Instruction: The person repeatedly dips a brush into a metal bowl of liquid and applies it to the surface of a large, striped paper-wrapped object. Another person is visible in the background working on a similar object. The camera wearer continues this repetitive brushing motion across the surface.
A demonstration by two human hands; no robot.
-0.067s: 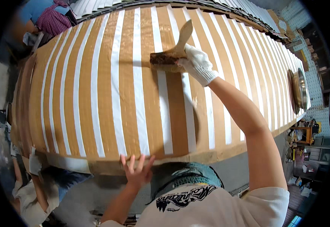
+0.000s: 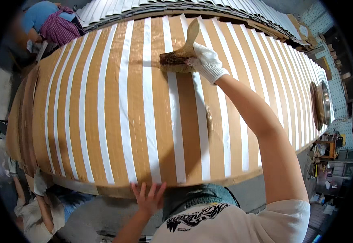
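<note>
A white knit glove covers my right hand (image 2: 206, 60), which is closed around a wide, dark-bristled brush with a pale wooden handle (image 2: 178, 56). The brush lies against long brown strips separated by white bands (image 2: 130, 121), over the far half of the table's width. Parts of the brown surface shine as if wet. My bare left hand (image 2: 149, 198) rests its spread fingertips on the near edge of the striped covering and holds nothing.
At the right end sits a round metal basin (image 2: 324, 103). Stacked white strips (image 2: 115, 9) lie beyond the far edge. One person in a blue top (image 2: 43, 18) is at the far left; another with gloved hands (image 2: 39, 182) stands at the near left corner. Cluttered shelves (image 2: 334, 162) are at right.
The whole view has shifted, so the table appears lower. My right hand has moved the brush a little toward the far edge. My left hand stays at the near edge.
</note>
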